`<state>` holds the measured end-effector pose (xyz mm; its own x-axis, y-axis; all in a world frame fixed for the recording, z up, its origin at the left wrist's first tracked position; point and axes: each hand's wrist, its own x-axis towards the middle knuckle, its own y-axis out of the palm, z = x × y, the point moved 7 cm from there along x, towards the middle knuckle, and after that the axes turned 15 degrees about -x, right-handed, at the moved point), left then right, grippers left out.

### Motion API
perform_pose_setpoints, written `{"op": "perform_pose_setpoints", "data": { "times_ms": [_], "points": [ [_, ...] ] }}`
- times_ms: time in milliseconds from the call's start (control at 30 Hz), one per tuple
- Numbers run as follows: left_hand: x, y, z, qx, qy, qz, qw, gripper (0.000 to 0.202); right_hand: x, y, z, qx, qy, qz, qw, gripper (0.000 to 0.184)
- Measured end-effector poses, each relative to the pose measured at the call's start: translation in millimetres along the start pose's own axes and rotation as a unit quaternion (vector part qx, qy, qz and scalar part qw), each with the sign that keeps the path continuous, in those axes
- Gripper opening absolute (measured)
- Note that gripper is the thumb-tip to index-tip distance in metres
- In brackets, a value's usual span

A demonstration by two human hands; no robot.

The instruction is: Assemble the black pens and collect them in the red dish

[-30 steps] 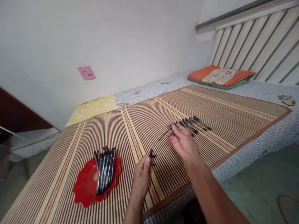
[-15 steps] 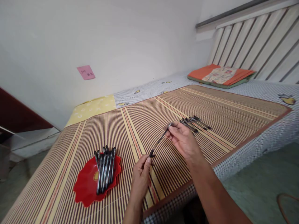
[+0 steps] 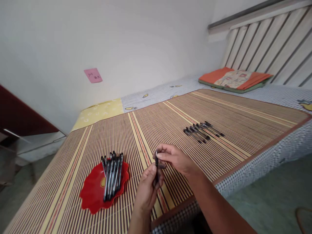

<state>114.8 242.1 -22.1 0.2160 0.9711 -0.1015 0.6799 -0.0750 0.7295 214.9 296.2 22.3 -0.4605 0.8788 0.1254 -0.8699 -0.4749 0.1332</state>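
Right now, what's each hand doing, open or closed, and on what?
Left hand: closed, holding a black pen piece.
Right hand: closed, pinching the piece's upper end.

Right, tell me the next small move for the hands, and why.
Probably steady the dark pen part with the left hand and press its upper end gently with the right hand: the left grips it lower down, while the right pinches near its top.

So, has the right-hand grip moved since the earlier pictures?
Yes. Against the striped mat, the right-hand grip has come left and nearer the person, away from the pen row, to close by the left-hand grip.
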Motion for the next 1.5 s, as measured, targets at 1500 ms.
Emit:
{"op": "perform_pose_setpoints", "data": {
  "times_ms": [1500],
  "points": [
    [7,-6.5,1,0.012,0.038,-0.059,0.997,0.028,4,-7,-5,-0.102,0.015,-0.052,0.993,0.021]
  ]
}}
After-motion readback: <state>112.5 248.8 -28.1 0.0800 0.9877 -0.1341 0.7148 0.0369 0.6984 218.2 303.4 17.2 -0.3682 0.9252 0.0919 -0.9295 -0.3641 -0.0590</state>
